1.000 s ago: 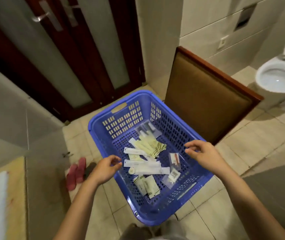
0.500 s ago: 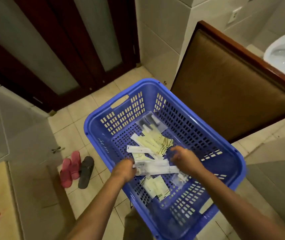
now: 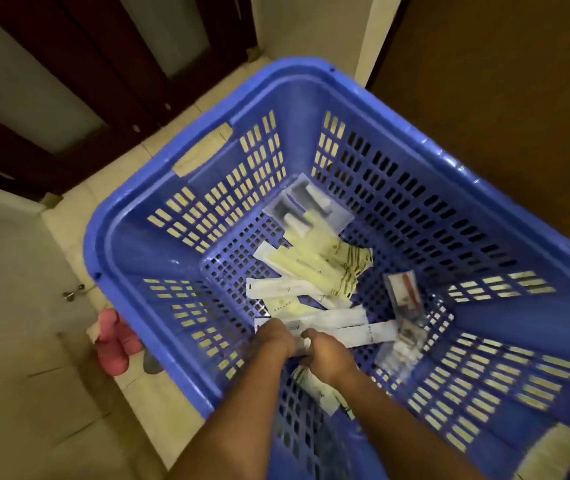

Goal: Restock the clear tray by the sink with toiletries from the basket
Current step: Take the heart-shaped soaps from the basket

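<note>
Tiled bathroom floor (image 3: 121, 188); a blue basket (image 3: 145, 251) holds scattered toiletries (image 3: 325, 265). Left hand (image 3: 276, 339) and right hand (image 3: 328, 355) curl fingers round white packets (image 3: 346, 318); restocking seems barely begun, clear tray unseen.

One wide-angle view, worn on the person's head, looks steeply down and slightly forward into the basket (image 3: 159, 254). It sits very near. The blue rim and walls fill most of the frame, and the basket's near right side is cut off by the right and bottom edges. Both forearms cross the bottom edge. The left hand (image 3: 276, 337) and right hand (image 3: 327, 353) meet just below mid-frame, over the packets (image 3: 314, 268) on the basket's bottom. The floor (image 3: 131, 178) shows along the left, a door (image 3: 69, 91) at the top left and a brown panel (image 3: 484, 98) at the top right.
</note>
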